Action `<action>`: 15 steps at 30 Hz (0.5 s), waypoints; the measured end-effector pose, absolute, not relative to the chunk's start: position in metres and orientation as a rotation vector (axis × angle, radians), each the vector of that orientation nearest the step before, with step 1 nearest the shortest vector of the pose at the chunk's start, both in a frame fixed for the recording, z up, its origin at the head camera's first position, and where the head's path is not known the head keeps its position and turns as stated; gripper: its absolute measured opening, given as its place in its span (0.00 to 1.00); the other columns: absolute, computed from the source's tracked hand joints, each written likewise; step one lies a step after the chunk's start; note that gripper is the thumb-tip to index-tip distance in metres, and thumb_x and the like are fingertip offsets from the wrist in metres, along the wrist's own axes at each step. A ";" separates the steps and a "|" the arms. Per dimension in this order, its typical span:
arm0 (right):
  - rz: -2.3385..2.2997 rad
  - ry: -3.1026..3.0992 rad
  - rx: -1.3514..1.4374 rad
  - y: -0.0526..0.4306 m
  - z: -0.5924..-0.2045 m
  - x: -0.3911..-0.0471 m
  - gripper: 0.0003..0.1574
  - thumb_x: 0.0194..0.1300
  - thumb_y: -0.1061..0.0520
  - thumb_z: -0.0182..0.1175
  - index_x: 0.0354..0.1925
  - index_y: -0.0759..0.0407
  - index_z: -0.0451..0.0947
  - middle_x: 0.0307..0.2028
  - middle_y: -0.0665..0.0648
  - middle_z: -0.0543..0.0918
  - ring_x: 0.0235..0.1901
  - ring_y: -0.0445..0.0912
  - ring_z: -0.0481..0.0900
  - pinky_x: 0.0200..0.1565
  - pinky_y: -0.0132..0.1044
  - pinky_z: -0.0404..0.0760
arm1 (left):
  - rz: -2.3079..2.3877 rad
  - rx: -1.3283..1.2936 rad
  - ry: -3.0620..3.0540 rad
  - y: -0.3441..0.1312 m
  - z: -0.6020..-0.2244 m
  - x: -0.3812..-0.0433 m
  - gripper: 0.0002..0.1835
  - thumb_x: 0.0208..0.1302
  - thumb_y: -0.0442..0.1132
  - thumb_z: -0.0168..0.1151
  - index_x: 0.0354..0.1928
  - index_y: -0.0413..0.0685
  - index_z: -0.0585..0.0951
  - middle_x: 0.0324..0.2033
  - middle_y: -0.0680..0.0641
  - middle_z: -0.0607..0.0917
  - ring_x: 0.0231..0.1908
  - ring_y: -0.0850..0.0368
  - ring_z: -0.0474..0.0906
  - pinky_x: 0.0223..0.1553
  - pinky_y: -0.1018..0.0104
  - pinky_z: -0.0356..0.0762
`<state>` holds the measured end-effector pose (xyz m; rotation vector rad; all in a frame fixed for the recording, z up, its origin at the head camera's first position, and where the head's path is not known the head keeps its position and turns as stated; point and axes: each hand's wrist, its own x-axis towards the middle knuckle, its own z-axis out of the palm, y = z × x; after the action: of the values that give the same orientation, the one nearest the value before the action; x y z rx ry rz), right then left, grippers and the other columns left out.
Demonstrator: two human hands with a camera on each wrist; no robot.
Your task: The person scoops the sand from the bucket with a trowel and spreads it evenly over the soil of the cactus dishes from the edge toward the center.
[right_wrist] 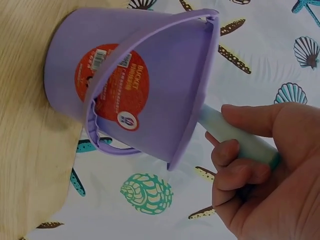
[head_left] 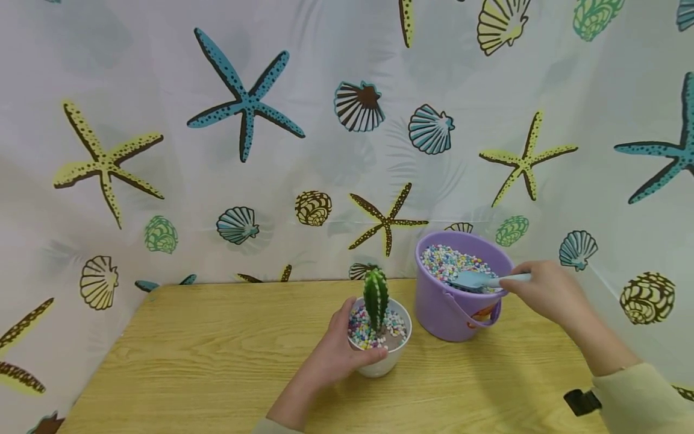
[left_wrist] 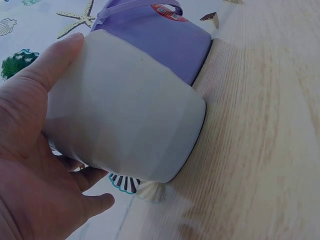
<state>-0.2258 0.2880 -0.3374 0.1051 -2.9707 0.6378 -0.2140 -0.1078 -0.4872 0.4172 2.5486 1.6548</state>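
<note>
A green cactus (head_left: 376, 300) stands in a white pot (head_left: 378, 366), among multicoloured pebbles with a brown patch bare at the front right. My left hand (head_left: 341, 349) holds the pot by its side, thumb across the front near the rim; the left wrist view shows the pot's smooth wall (left_wrist: 130, 110). To the right, a purple bucket (head_left: 439, 307) contains many small coloured pebbles (head_left: 452, 260). My right hand (head_left: 547, 289) grips the pale handle of a light blue shovel (head_left: 470, 279), whose blade lies at the pebbles inside the bucket. The right wrist view shows fingers curled round the handle (right_wrist: 235, 135).
Both containers stand on a light wooden table (head_left: 217, 349). Behind it hangs a white cloth (head_left: 325, 150) printed with starfish and shells. The bucket's handle (head_left: 468, 319) hangs down at its front.
</note>
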 end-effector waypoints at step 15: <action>0.616 -2.887 0.048 0.274 -0.357 -0.234 0.29 0.77 0.42 0.67 0.55 0.67 0.89 0.45 0.63 0.92 0.38 0.54 0.85 0.33 0.45 0.78 | 1.655 0.407 2.548 -0.108 -0.487 -0.214 0.69 0.58 0.56 0.87 0.90 0.49 0.50 0.82 0.31 0.59 0.78 0.30 0.63 0.76 0.29 0.63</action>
<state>-0.2338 0.2735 -0.3574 0.0483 -2.8865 0.6159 -0.2138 -0.1078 -0.4865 0.4073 2.5480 1.6548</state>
